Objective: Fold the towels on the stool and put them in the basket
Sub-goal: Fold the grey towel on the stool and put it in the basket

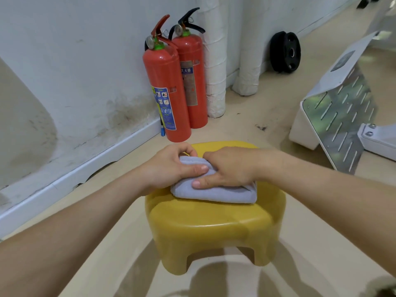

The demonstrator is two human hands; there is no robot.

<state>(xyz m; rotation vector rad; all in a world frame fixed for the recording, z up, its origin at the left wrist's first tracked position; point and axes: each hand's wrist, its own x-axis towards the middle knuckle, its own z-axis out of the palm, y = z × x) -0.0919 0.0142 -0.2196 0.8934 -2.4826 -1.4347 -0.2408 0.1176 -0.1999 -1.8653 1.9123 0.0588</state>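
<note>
A grey-blue towel (214, 192) lies folded into a thick small pad on top of a yellow plastic stool (214, 228). My left hand (171, 166) grips the towel's far left corner, fingers curled over its edge and thumb on top. My right hand (227, 168) lies on the towel's right half, thumb pressing flat on the cloth and fingers curled over its far edge. The hands touch each other over the middle of the towel. No basket is in view.
Two red fire extinguishers (171, 86) stand against the white wall just behind the stool. Wrapped white pipes (214, 61) rise beside them. A black weight plate (285, 52) leans on the wall. A white and metal slotted stand (338, 116) sits at the right on the beige floor.
</note>
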